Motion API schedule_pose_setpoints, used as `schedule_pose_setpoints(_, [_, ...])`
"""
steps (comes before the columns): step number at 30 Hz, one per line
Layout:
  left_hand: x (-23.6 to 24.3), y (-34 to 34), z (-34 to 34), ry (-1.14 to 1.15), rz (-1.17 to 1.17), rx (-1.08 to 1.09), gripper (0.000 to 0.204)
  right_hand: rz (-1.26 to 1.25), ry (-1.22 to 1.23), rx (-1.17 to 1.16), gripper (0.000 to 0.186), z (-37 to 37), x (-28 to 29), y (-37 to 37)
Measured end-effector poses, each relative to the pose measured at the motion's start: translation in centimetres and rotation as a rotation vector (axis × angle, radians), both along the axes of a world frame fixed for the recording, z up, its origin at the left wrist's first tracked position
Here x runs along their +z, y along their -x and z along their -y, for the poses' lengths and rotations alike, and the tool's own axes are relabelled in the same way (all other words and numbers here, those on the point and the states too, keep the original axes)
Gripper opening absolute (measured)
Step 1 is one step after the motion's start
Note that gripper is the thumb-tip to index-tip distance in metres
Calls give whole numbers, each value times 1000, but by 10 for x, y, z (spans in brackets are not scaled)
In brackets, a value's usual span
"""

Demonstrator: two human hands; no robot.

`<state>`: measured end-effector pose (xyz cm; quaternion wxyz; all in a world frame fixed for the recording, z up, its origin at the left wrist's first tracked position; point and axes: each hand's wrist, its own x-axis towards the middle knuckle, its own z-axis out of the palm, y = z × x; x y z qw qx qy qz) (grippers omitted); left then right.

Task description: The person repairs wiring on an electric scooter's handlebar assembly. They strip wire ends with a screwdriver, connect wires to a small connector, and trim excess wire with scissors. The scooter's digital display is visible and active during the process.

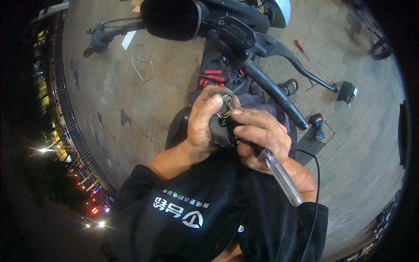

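My left hand (201, 117) is closed, its thumb and fingers pinching a small greyish connector (226, 99) with thin coloured wires (226, 115), yellow among them, coming out of it. Against those wires rest the thumb and forefinger tips of my right hand (265, 131). Its other fingers curl round a screwdriver with a clear handle (286, 181), which sticks out toward my right forearm; its shaft is hidden in the hand. A dark rounded housing (221, 133) sits between my hands, partly covered by them.
Just ahead are a handlebar grip (275, 94), a brake lever (297, 63) and a mirror (170, 19). Red-handled tools (213, 78) lie beyond my hands. On the paving are a red screwdriver (301, 47), a cordless power tool (317, 125) and a dark box (347, 92).
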<state>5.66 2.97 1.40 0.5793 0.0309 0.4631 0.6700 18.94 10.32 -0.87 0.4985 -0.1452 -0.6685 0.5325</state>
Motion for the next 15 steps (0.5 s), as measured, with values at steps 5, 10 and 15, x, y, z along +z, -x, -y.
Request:
schedule_pose_setpoints(5, [1,-2,-1,23,4,18,21,10,-4,-5,13,1,1,0])
schedule_pose_setpoints(10, [3,-2,-2,9,-9,10,22,-21,8,-27,14,3,-1,2])
schedule_pose_setpoints(15, [1,-2,-1,26,-41,8,22,-12,-32,-2,14,0,-2,1])
